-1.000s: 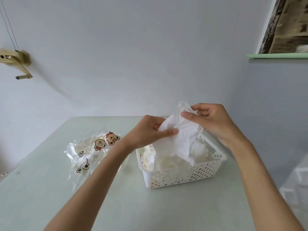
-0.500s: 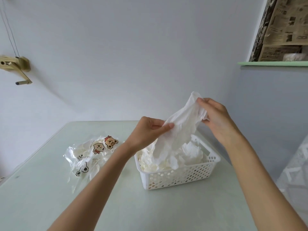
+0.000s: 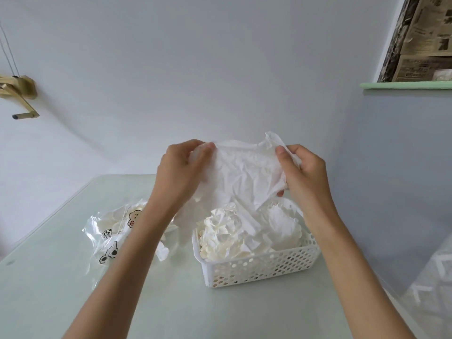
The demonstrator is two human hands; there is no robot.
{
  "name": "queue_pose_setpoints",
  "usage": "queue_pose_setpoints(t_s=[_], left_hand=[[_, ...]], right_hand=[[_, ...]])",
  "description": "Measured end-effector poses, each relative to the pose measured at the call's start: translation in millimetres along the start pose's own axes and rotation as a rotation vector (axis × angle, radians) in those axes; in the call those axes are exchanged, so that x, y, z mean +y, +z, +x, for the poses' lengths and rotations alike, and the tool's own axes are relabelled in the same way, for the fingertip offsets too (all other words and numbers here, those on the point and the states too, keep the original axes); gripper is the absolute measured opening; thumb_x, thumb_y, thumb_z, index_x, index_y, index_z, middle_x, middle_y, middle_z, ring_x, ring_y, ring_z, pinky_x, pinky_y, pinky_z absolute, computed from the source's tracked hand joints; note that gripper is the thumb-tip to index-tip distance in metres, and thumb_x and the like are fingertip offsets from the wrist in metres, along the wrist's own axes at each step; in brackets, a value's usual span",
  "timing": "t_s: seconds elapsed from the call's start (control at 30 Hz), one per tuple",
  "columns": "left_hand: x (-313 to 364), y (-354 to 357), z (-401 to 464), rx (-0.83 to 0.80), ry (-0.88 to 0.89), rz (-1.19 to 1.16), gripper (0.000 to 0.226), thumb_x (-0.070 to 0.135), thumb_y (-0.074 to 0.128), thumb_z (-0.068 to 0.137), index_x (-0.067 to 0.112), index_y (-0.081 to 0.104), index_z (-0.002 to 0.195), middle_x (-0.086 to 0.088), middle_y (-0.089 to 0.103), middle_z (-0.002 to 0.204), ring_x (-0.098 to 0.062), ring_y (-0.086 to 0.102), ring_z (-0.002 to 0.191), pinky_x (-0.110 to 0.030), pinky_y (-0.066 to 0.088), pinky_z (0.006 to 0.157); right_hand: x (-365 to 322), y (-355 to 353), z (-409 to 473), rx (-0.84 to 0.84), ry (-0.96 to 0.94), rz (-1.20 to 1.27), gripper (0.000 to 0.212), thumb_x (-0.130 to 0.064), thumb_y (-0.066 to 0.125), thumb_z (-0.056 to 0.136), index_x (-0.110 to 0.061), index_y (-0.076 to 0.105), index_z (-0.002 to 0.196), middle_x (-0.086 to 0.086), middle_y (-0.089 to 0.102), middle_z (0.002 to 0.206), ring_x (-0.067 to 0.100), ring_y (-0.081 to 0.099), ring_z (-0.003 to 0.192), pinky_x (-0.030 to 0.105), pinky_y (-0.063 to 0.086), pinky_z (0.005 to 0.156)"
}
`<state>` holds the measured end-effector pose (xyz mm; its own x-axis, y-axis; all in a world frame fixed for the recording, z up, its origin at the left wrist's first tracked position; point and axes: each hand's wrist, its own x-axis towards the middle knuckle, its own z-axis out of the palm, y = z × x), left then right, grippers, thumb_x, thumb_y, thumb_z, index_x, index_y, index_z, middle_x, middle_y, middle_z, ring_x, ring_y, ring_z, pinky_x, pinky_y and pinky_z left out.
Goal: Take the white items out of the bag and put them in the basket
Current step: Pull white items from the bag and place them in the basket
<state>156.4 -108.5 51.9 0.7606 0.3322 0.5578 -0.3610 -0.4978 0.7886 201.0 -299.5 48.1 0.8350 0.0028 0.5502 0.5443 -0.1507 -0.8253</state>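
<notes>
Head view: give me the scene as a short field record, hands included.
left hand: grips the white sheet's left edge
right hand: grips its right edge
white sheet: crumpled, spread between both hands above the basket
basket: white, perforated, holds crumpled white items
bag: clear, cartoon prints, lies left of basket
table: pale green

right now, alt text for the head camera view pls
Two bare hands, left hand and right hand, hold a crumpled white sheet spread above a white perforated basket filled with white items. A clear cartoon-print bag lies left of it on the pale green table.
</notes>
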Motion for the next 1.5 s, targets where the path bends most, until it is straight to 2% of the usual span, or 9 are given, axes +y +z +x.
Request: queue_pose_setpoints(t_s=[0.2, 0.33, 0.5, 0.73, 0.83, 0.93, 1.13, 1.33, 1.5], left_hand=[[-79, 71, 10, -0.365, -0.156, 0.487, 0.023, 0.04, 0.052, 0.094, 0.026, 0.07, 0.086, 0.005, 0.061, 0.061, -0.027, 0.065, 0.079, -0.028, 0.042, 0.065], [-96, 100, 14, -0.311, -0.075, 0.681, 0.028, 0.045, 0.052, 0.094, 0.025, 0.07, 0.099, -0.004, 0.069, 0.093, -0.031, 0.061, 0.091, -0.03, 0.038, 0.067], [-98, 113, 18, -0.317, 0.067, 0.819, 0.038, 0.056, 0.053, 0.09, 0.028, 0.062, 0.115, 0.004, 0.069, 0.107, -0.023, 0.062, 0.099, -0.029, 0.034, 0.067], [-85, 106, 1, -0.154, 0.38, 0.731, 0.025, 0.019, 0.05, 0.097, 0.025, 0.063, 0.118, 0.005, 0.06, 0.124, -0.018, 0.052, 0.115, -0.028, 0.033, 0.093], [-81, 108, -4, -0.468, 0.3, 0.709, 0.038, 0.028, 0.036, 0.103, 0.02, 0.046, 0.139, 0.002, 0.045, 0.145, -0.017, 0.037, 0.134, -0.03, 0.033, 0.103], [-95, 105, -15, -0.84, 0.118, 0.843, 0.061, 0.044, 0.018, 0.103, 0.011, 0.009, 0.153, -0.003, 0.006, 0.162, -0.016, 0.001, 0.149, -0.034, 0.005, 0.119], [-116, 96, -25, -0.99, -0.023, 0.892, 0.073, 0.058, 0.013, 0.098, 0.015, -0.017, 0.15, 0.001, -0.021, 0.159, -0.011, -0.02, 0.145, -0.034, -0.01, 0.119], [-109, 93, -21, -0.992, -0.094, 0.87, 0.076, 0.061, 0.02, 0.097, 0.017, -0.006, 0.153, 0.0, -0.012, 0.161, -0.014, -0.013, 0.148, -0.039, -0.007, 0.118], [-72, 92, -15, -0.636, 0.303, 0.741, 0.038, 0.051, 0.047, 0.095, 0.032, 0.059, 0.124, 0.004, 0.045, 0.143, -0.017, 0.035, 0.134, -0.033, 0.025, 0.107]], right_hand=[[113, -12, 6, 0.012, 0.315, -0.467, 0.016, -0.032, 0.06, 0.091, -0.017, 0.068, 0.091, -0.003, 0.062, 0.063, 0.009, 0.059, 0.038, 0.023, 0.049, 0.053], [137, -20, 9, -0.041, 0.204, -0.871, 0.021, -0.038, 0.059, 0.09, -0.021, 0.07, 0.092, 0.006, 0.071, 0.082, 0.03, 0.068, 0.08, 0.03, 0.048, 0.067], [136, -21, 16, -0.122, 0.071, -1.186, 0.023, -0.035, 0.054, 0.096, -0.022, 0.063, 0.113, 0.005, 0.07, 0.106, 0.029, 0.064, 0.098, 0.029, 0.038, 0.069], [123, -22, 13, -0.073, -0.091, -0.868, 0.031, -0.021, 0.065, 0.088, -0.02, 0.057, 0.118, -0.003, 0.055, 0.103, 0.017, 0.057, 0.091, 0.031, 0.047, 0.076], [117, -3, 7, -0.263, -0.23, -0.598, 0.018, -0.009, 0.058, 0.091, -0.02, 0.062, 0.105, -0.01, 0.052, 0.092, 0.004, 0.053, 0.079, 0.02, 0.043, 0.071], [132, 3, 6, -0.651, -0.018, -0.722, 0.032, -0.011, 0.039, 0.1, -0.018, 0.054, 0.129, -0.003, 0.05, 0.132, 0.011, 0.047, 0.12, 0.024, 0.035, 0.101], [150, -17, 15, -0.86, 0.169, -0.828, 0.047, -0.007, 0.031, 0.102, -0.024, 0.039, 0.144, -0.004, 0.032, 0.153, 0.012, 0.025, 0.142, 0.023, 0.019, 0.111], [163, -27, 19, -0.881, 0.231, -0.852, 0.055, -0.001, 0.031, 0.1, -0.029, 0.033, 0.148, -0.007, 0.021, 0.158, 0.013, 0.018, 0.145, 0.028, 0.016, 0.115], [156, -27, 16, -0.684, 0.011, -0.957, 0.056, 0.002, 0.048, 0.093, -0.028, 0.046, 0.14, -0.009, 0.034, 0.151, 0.011, 0.027, 0.14, 0.025, 0.026, 0.108]])
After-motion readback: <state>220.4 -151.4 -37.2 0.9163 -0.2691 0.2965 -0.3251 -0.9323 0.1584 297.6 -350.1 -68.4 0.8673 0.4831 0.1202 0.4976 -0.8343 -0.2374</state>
